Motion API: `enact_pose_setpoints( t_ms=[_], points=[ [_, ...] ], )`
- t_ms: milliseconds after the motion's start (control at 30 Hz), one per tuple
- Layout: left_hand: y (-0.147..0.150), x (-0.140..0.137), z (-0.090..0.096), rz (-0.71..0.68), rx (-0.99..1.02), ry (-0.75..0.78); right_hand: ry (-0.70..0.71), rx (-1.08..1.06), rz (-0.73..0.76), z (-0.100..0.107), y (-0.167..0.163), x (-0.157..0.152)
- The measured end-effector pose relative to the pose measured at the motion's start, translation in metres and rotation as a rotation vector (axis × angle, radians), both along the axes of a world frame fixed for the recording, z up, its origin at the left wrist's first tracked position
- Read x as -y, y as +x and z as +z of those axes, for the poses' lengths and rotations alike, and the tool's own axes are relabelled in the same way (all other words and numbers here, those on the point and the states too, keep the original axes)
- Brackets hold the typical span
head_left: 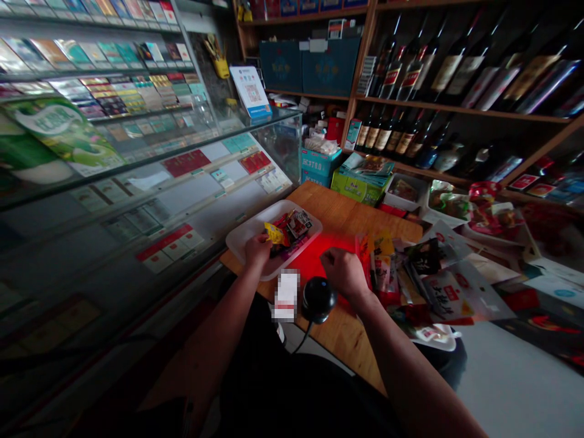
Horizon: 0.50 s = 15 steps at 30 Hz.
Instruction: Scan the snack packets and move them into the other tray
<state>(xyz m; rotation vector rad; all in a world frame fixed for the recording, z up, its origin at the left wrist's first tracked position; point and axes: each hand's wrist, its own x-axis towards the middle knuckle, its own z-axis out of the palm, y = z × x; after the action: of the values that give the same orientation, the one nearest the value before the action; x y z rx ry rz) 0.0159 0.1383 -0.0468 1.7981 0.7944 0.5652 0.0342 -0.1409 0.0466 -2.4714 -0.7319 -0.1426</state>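
My left hand (258,250) is closed in a pinch on a yellow snack packet (274,233) at the near side of a white plastic tray (237,236). Several other small packets, among them a dark one with white print (298,223), lie in that tray. My right hand (347,272) is curled shut just above and right of a black dome-shaped barcode scanner (319,299). Whatever its fingers may hold is hidden. Red light from the scanner spreads over the wooden table (360,213) between my hands.
A heap of snack packets (387,274) covers the table's right side, beside a large clear bag (456,295). A glass display counter (201,201) runs along the left. Wine bottles (449,70) fill the shelves behind. A scanner cable (305,337) hangs toward my lap.
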Motion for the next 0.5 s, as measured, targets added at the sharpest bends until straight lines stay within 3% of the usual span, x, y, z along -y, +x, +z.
enact_pose_setpoints(
  t_ms=[200, 500],
  points=[
    [-0.005, -0.001, 0.035, -0.023, 0.228, 0.127, 0.154, -0.067, 0.022, 0.008, 0.002, 0.0],
    [-0.035, 0.038, 0.115, -0.331, 0.359, 0.057, 0.408, -0.097, -0.026, 0.02, 0.002, 0.002]
  ],
)
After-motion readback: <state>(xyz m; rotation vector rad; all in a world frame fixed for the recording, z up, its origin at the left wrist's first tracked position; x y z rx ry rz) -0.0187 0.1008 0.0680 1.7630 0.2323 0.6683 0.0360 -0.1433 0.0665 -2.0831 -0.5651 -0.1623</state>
